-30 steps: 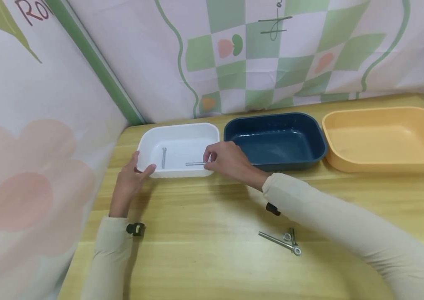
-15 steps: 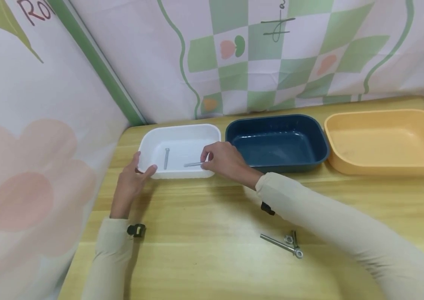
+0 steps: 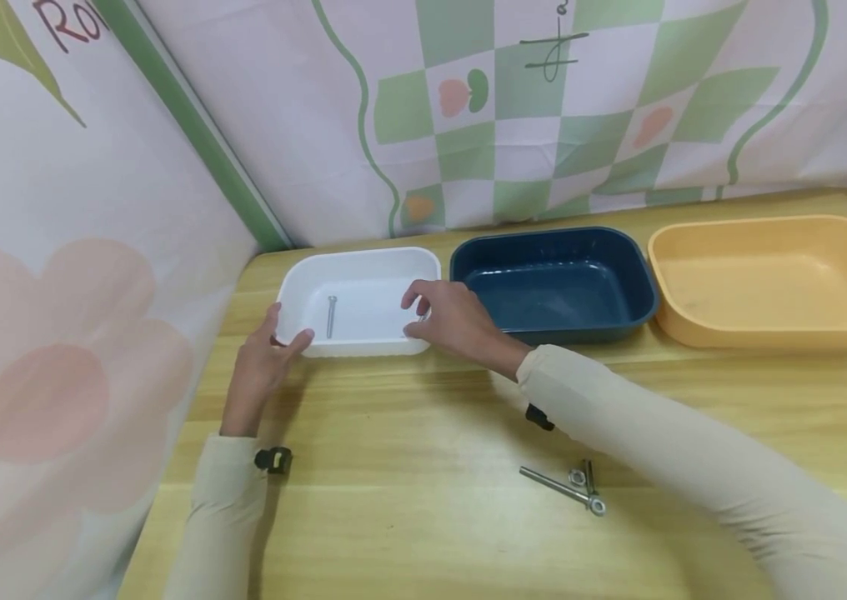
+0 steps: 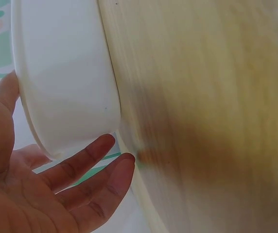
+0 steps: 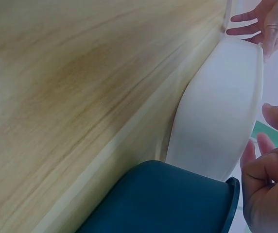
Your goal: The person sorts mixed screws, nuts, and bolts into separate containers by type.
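Metal bolt [image 3: 331,318] lies inside the white tray [image 3: 371,287], at 8 o'clock from its middle, head pointing to 12. We judge it stiff, light and hard to damage; its smooth shank could roll or slip, so we would pinch it mid-shank or just below the head. The left hand [image 3: 262,362] is at the tray's 8 o'clock corner, thumb on the rim, other fingers spread and nearly straight about the outer wall. The right hand [image 3: 455,319] bends over the 4 o'clock corner, a gap showing between thumb and forefinger; we cannot tell whether it has hold of anything. The tray itself looks like light plastic, easily nudged, best steadied by its rim. At its 3 o'clock stands the navy tray [image 3: 543,335], with the yellow tray [image 3: 784,340] beyond, both rigid by our reading. Out on the table [image 3: 408,517], at 4 o'clock from the white tray, we see a long bolt [image 3: 553,486], a shorter metal piece [image 3: 591,477] and two nut-like rings [image 3: 577,477], close together.
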The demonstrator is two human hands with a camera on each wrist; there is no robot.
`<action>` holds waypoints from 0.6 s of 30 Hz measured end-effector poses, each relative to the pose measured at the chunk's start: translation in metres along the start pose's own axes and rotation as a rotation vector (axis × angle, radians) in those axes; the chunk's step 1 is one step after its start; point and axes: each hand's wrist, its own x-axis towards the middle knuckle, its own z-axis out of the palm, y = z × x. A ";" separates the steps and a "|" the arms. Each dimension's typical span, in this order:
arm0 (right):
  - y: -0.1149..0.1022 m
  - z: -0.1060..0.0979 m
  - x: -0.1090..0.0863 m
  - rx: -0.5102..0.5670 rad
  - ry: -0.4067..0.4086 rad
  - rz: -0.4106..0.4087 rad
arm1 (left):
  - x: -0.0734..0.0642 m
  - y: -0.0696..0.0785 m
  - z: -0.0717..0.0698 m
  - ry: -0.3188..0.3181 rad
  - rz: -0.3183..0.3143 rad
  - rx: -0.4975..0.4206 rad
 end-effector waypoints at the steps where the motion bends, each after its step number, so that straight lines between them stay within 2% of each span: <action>1: 0.000 -0.001 0.000 0.003 0.007 -0.004 | 0.000 0.000 0.000 -0.001 -0.001 0.000; 12: 0.006 -0.012 -0.012 0.000 0.023 0.010 | -0.002 0.001 0.002 0.019 0.033 -0.014; 18: 0.011 -0.018 -0.020 0.061 0.011 -0.018 | -0.004 -0.001 0.000 0.028 0.044 -0.018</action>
